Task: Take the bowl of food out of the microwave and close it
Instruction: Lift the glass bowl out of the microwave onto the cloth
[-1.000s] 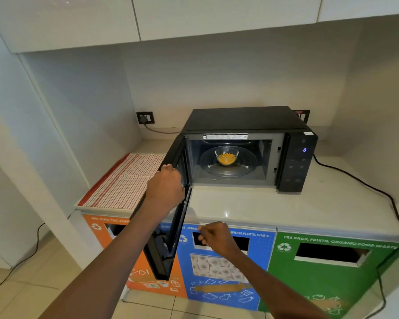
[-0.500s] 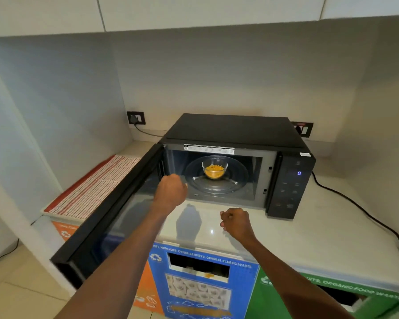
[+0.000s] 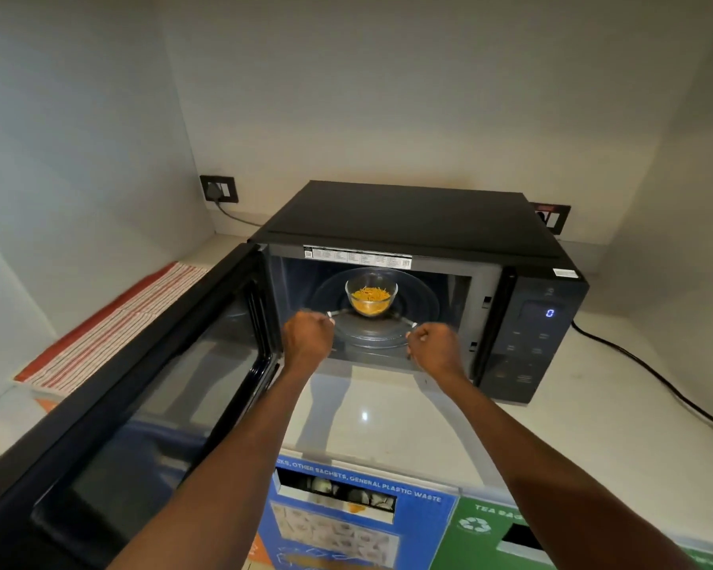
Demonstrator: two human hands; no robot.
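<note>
A clear glass bowl (image 3: 371, 296) of orange-yellow food stands on the glass turntable (image 3: 422, 306) inside the black microwave (image 3: 408, 216). The microwave door (image 3: 149, 405) is swung wide open to the left. My left hand (image 3: 307, 337) and my right hand (image 3: 435, 345) hover at the front of the opening, one on each side of the bowl and short of it. Both hands have curled fingers and I see nothing held in them. Neither hand touches the bowl.
The microwave sits on a pale counter (image 3: 387, 417). A red-striped mat (image 3: 112, 322) lies to the left behind the door. A black power cord (image 3: 655, 376) runs along the right. Blue (image 3: 346, 528) and green (image 3: 490, 528) waste bins stand below the counter edge.
My left hand has let go of the door, which now stands fully open. Both hands have moved forward to the microwave opening, and my head has come closer.
</note>
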